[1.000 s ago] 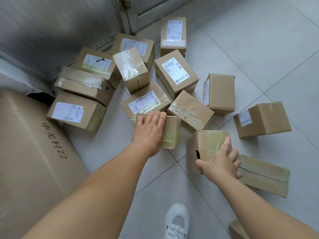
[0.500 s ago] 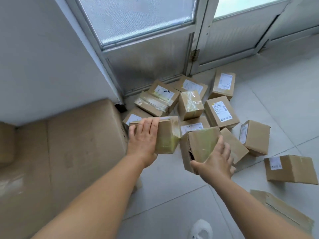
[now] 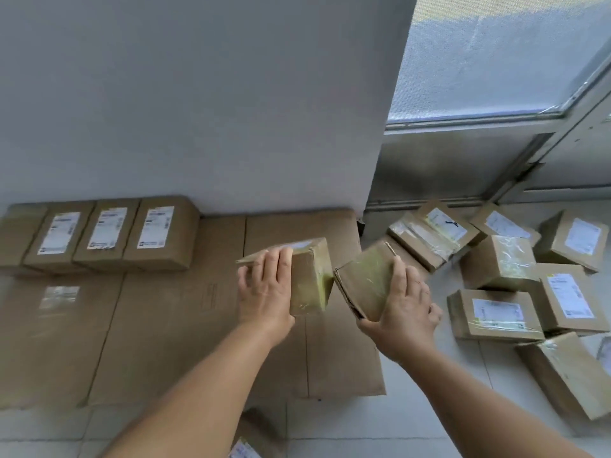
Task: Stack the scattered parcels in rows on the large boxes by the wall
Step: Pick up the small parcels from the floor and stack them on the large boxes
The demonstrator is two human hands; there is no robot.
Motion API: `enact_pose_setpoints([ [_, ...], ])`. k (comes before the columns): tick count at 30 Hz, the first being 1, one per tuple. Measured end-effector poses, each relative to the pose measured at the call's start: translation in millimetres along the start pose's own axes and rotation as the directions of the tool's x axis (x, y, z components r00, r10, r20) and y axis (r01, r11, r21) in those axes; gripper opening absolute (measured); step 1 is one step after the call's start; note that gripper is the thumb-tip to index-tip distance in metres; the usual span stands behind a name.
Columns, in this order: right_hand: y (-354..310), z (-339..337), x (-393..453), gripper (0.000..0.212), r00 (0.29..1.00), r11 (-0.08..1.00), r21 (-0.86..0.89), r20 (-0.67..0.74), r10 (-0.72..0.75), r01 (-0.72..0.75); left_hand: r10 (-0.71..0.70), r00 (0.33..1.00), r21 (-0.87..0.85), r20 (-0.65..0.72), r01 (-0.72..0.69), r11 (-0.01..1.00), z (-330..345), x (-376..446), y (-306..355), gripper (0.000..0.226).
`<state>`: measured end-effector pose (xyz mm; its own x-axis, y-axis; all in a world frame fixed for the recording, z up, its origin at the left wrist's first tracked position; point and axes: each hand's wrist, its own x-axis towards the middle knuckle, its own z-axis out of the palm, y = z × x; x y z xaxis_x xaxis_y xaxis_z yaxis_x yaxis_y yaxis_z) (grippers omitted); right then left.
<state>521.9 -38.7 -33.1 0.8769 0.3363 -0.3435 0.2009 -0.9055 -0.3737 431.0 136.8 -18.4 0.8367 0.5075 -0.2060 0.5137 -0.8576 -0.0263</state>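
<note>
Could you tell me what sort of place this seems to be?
Probably a parcel sorting or storage corner indoors: labelled parcels scattered on a tiled floor, large boxes against a plain wall, beside a frosted glass door.

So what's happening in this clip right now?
A person holds one small taped brown cardboard parcel in each hand: left hand on one parcel, right hand on another, both above the large flat cardboard boxes by the white wall. A row of labelled parcels already sits there; more lie scattered on the tiled floor.
</note>
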Motion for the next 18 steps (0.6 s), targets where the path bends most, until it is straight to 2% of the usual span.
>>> enact_pose_setpoints([
  [6, -58.3, 45.8, 31.6, 0.117, 0.956, 0.949, -0.117, 0.068, -0.287, 0.293, -0.192, 0.980, -0.002, 0.045, 0.192, 0.981, 30.2, 7.6, -65.7, 0.111],
  [11, -85.1, 81.0, 71.0, 0.115, 0.882, 0.856, -0.214, 0.093, -0.463, 0.472, -0.242, 0.969, 0.029, 0.044, 0.241, 0.970, 64.1, 30.7, -99.9, 0.110],
  [14, -87.1, 99.0, 95.1, 0.117, 0.798, 0.732, -0.333, 0.128, -0.589, 0.594, -0.240, 0.970, 0.051, 0.032, 0.238, 0.970, 88.5, 46.7, -114.2, 0.111],
  [17, -81.7, 121.4, 113.7, 0.121, 0.679, 0.588, -0.409, 0.117, -0.725, 0.698, -0.200, 0.977, 0.053, -0.073, 0.205, 0.977, 119.6, 57.3, -121.1, 0.130],
  [18, -78.8, 128.1, 116.8, 0.120, 0.646, 0.557, -0.414, 0.105, -0.756, 0.720, -0.178, 0.973, 0.049, -0.147, 0.187, 0.981, 131.7, 58.2, -123.0, 0.133],
])
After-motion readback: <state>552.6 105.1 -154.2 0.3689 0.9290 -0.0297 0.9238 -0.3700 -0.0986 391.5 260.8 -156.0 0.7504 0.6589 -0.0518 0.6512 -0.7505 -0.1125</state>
